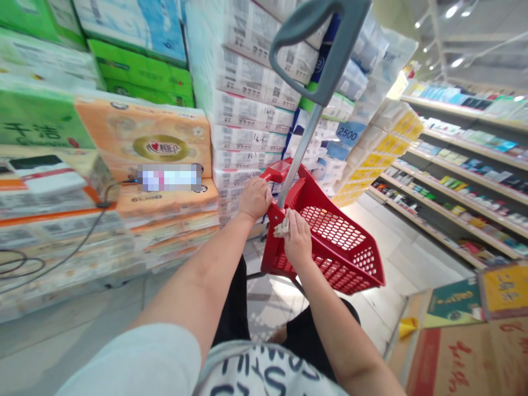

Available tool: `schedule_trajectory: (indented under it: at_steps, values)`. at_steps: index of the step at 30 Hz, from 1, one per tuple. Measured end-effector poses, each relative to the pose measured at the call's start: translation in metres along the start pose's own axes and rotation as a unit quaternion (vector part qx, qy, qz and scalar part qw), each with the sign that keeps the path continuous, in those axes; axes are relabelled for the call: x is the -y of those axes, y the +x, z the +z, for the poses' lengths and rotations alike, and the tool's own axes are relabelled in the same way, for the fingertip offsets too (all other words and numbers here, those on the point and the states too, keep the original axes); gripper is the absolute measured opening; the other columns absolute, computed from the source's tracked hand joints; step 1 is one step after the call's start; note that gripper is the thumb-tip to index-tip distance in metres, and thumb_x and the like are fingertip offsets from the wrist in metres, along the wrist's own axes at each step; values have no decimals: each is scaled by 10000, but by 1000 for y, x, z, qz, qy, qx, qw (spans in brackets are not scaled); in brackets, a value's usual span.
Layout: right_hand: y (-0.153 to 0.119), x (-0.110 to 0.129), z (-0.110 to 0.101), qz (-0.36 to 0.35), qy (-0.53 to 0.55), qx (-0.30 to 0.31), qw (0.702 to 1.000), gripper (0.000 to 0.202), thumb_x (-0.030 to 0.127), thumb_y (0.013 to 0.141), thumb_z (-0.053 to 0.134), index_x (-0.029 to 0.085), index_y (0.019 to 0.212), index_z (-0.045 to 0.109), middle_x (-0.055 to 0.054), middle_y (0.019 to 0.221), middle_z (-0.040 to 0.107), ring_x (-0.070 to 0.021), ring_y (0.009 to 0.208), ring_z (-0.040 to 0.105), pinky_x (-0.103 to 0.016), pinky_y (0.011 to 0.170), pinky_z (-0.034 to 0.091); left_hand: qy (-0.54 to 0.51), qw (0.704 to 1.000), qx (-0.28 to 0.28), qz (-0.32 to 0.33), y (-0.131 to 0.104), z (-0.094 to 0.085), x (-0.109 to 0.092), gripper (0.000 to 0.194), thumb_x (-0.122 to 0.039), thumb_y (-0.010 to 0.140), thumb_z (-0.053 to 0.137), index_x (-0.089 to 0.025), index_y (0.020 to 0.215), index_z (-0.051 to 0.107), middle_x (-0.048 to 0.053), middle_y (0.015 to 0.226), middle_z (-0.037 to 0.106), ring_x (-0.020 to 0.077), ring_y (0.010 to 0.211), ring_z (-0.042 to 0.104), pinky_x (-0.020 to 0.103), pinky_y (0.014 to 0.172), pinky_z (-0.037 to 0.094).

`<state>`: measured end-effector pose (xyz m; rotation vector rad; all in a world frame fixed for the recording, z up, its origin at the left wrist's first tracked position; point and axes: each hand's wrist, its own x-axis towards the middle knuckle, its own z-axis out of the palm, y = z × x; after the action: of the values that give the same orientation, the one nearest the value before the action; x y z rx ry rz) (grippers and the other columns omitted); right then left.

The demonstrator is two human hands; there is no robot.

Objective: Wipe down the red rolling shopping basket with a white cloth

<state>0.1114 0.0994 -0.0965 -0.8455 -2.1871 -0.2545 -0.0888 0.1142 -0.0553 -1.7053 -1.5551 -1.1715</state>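
A red shopping basket (338, 228) with perforated sides hangs tilted in front of my legs. Its grey pull handle (322, 91) rises on a metal rod from the basket's near end. My left hand (256, 199) is closed around the red rim beside the foot of the rod. In my right hand (298, 237) a crumpled, pale cloth (282, 226) is pinched and pressed against the basket's outer corner. Part of the cloth is hidden under the fingers.
Stacked tissue packs (144, 137) line the left, with a cable (88, 236) trailing over them. Wrapped paper bundles (256, 110) stand behind the basket. Shelves of small goods (462, 181) run along the right. Cardboard boxes (462, 352) sit at the lower right.
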Motion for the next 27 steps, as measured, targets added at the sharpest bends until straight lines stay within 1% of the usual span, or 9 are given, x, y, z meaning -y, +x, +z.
schedule_trajectory:
  at_steps: [5,8,10,12,15,18,21,25,27]
  values:
    - [-5,-1,9,-38,-39,-15,998,557,117,899,376,121,1455,343,-142,1449,420,-255,1385,283,-481,1126,286,-10,1000,3,1,4,-3,-2,325,-257,924,349,-177,833,650,88,970,648,238,1090,540,425,1008,409]
    - [-8,-2,12,-39,-61,-31,997,559,129,912,383,126,1468,322,-145,1463,403,-267,1375,302,-470,1107,311,3,1000,-16,-13,-1,-3,-5,323,-257,943,348,-188,984,660,65,1168,638,235,1254,461,452,1108,303]
    - [-9,-6,13,-39,-64,-30,997,538,127,925,367,129,1463,335,-145,1439,438,-257,1347,353,-447,1085,342,21,999,-19,-19,-14,-5,-9,345,-283,948,366,-188,1183,600,73,1353,542,244,1362,353,467,1142,234]
    - [-10,-9,13,-40,-56,-22,997,518,123,933,350,127,1451,359,-145,1399,485,-238,1306,410,-419,1059,373,29,1000,3,5,-33,-7,-14,455,-349,944,398,-162,1352,469,106,1453,442,257,1424,248,465,1151,205]
    - [-10,-13,13,-36,-48,-15,998,505,131,938,345,120,1442,373,-149,1362,522,-225,1262,462,-399,1035,396,31,998,22,54,-58,-9,-25,576,-407,923,445,-131,1424,379,135,1473,411,279,1457,132,459,1152,201]
    - [-13,-14,14,-43,-56,-32,997,501,123,938,337,120,1438,381,-150,1374,512,-239,1288,437,-420,1042,387,39,995,37,89,-66,-8,-39,544,-333,911,479,-202,1430,388,117,1479,406,266,1445,194,449,1157,209]
    - [-9,-18,11,-54,-51,-38,997,498,116,924,339,122,1415,418,-152,1359,522,-254,1286,438,-438,1039,393,45,994,53,90,-61,-5,-46,518,-301,893,521,-312,1403,430,92,1449,446,272,1423,261,461,1148,241]
    - [5,-25,0,-26,1,31,999,497,168,901,395,133,1393,454,-134,1192,631,-222,1077,583,-362,931,488,50,994,44,86,-57,1,-46,488,-365,900,525,-316,1382,463,108,1373,515,290,1397,314,481,1140,258]
    - [4,-26,-2,-34,13,45,998,505,176,895,412,132,1397,446,-128,1213,621,-219,1088,577,-355,949,482,52,995,33,76,-60,4,-46,471,-376,907,515,-305,1371,477,112,1380,504,294,1397,312,486,1138,257]
